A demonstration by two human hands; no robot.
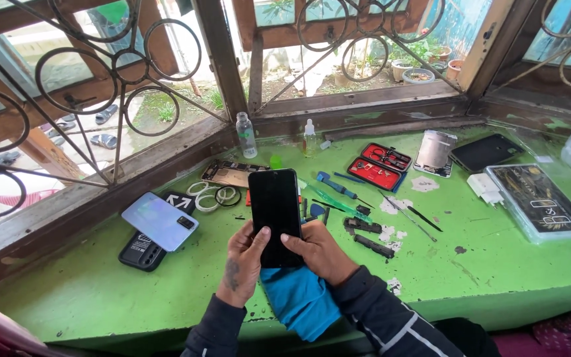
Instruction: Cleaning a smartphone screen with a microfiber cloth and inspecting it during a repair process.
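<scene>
Head view, the only one I've got. Both hands hold a black rectangular smartphone w/ a dark glass screen (275, 215) upright over the green painted workbench (497, 277). Left hand (242, 264) is wrapped round the phone's lower left edge, thumb on the glass; right hand (318, 251) is clasped on the lower right edge, thumb also on the screen. The phone sits above a blue cloth (299, 297) that hangs over the bench's near edge.

Progress, as I judge it: the screen looks whole and seated, dark, no gaps I can see, so the phone appears closed up; whether it powers on I can't tell. Loose parts are out behind and right of the phone, so the work isn't packed away.

Counts, relative to the held phone: 1 pale lilac phone back (160, 220) to the left, lying on 1 black phone case (141, 251). 1 opened gold phone chassis (229, 174) just behind. 2 small clear plastic bottles (246, 134) further behind by the window. 1 red open tool case (378, 165) behind-right. 1 blue-handled screwdriver (336, 186) to the right. 1 clear flat box w/ dark insert (540, 201) far right. Small black strips beside the phone: at least 2, rest too small to count.
</scene>
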